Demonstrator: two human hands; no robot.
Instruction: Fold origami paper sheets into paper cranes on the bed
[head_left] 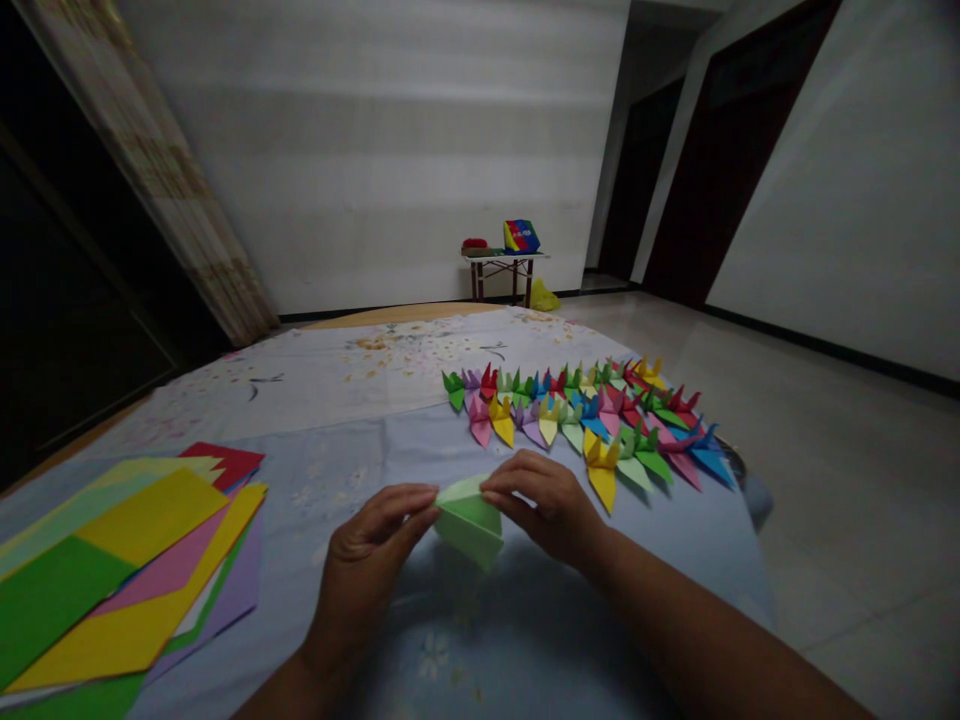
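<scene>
A partly folded light green paper (469,522) sits just above the blue cloth in front of me. My left hand (371,548) pinches its left edge with fingers pressed together. My right hand (541,502) pinches its top right corner. Both hands meet over the paper near the middle of the table.
A fanned stack of coloured paper sheets (127,560) lies at the left. Several finished folded paper cranes (592,420) stand in rows at the right, just beyond my right hand. The cloth-covered table (337,390) ends at the right; a small far table (504,268) stands by the wall.
</scene>
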